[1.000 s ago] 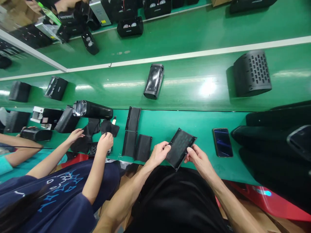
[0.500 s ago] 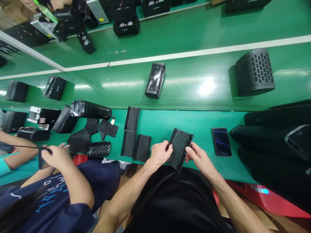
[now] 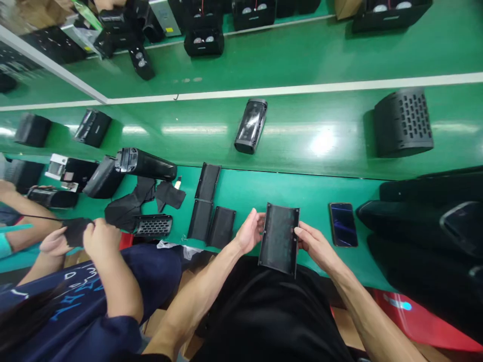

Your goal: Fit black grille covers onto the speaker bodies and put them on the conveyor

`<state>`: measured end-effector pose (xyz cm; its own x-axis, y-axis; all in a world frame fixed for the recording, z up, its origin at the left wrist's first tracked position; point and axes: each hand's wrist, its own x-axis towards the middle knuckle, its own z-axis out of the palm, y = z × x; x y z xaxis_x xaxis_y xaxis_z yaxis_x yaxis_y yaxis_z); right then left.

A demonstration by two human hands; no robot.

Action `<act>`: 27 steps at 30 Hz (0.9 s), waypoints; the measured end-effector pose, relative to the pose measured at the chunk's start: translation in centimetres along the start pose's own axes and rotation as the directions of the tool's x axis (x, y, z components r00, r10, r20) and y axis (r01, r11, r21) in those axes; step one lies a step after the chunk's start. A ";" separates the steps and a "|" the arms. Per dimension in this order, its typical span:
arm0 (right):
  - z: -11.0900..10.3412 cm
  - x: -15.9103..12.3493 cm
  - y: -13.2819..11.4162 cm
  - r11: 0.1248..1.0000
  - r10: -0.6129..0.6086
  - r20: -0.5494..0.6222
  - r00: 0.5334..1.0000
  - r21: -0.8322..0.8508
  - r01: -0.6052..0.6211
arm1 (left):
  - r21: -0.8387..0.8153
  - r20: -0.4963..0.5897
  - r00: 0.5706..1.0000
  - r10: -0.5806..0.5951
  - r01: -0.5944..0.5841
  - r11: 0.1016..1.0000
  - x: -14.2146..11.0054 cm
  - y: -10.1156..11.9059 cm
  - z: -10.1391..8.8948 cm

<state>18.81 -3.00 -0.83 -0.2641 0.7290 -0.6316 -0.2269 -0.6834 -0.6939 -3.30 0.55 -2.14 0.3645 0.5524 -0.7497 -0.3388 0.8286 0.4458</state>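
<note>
Squarely before the person's black clothing (image 3: 271,317), a dark panel (image 3: 278,241) is held between two bare hands, its upper part seen against the green tabletop (image 3: 249,191) and its lower end overlapping the clothing. Along its right edge, the right hand (image 3: 311,242) pinches it, thumb on the near face and the other fingers mostly hidden behind. At the opposite edge, the left hand (image 3: 250,231) has its thumb raised and its fingers loosely bent, their tips partly hidden by the panel; whether they press on it, I cannot tell. Small holes show along both long edges of the panel. Just left of the left hand, three similar pieces lie on the tabletop: an upper plate (image 3: 208,182), a lower plate (image 3: 200,220) end to end with it, and a side plate (image 3: 222,227) close beside the lower one. To the right of the right hand, well apart from the panel, lies a phone (image 3: 343,224) with a dark screen. On the glossy green strip (image 3: 188,148) beyond stand a shiny black unit (image 3: 251,125) and, farther right, a perforated housing (image 3: 403,123). At the left, a co-worker in a navy shirt (image 3: 90,301) holds a dark piece (image 3: 76,231) in both hands, near a slotted grille (image 3: 153,225).
</note>
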 end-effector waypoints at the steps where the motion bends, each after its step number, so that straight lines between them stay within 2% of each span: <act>1: 0.0 0.1 0.1 1.000 0.013 0.017 1.000 -0.004 -0.013 | -0.088 0.065 0.997 -0.030 0.036 0.995 0.0 -0.4 0.3; 3: 0.0 0.5 0.3 0.999 0.035 0.033 0.999 -0.029 -0.035 | -0.196 0.192 0.975 -0.109 0.147 0.970 -0.1 -1.2 1.0; 5: -0.1 0.8 0.6 0.995 0.039 0.007 0.999 -0.089 -0.038 | -0.256 0.267 0.950 -0.163 0.232 0.938 -0.4 -1.8 1.5; 9: -0.6 1.0 0.7 0.978 0.008 -0.104 0.995 -0.205 -0.029 | -0.338 0.313 0.940 -0.138 0.246 0.909 -0.4 -2.5 1.6; 13: -1.3 1.2 0.5 0.984 -0.021 -0.285 0.958 -0.173 -0.030 | -0.363 0.263 0.956 -0.130 0.223 0.905 0.0 -2.5 1.1; 18: -2.2 3.0 -0.1 0.974 0.016 -0.376 0.926 -0.204 -0.100 | -0.388 0.188 0.971 -0.147 0.211 0.897 0.3 -1.9 0.6; 22: -2.9 7.2 -2.1 0.951 0.018 -0.425 0.905 -0.272 -0.146 | -0.414 0.096 0.986 -0.136 0.164 0.895 0.2 -0.8 0.5; 25: -2.7 12.7 -5.0 0.926 -0.047 -0.447 0.893 -0.354 -0.129 | -0.425 0.005 0.991 -0.133 0.122 0.897 -0.3 0.3 0.3; 27: -1.9 17.1 -7.5 0.900 -0.112 -0.471 0.875 -0.421 -0.112 | -0.447 -0.004 0.992 -0.125 0.111 0.888 -0.8 1.2 0.0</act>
<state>17.75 14.68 -7.04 0.2356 0.7330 -0.6381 0.2195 -0.6798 -0.6998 -4.01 1.09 -1.04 0.4010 0.4437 -0.8015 -0.6480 0.7558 0.0943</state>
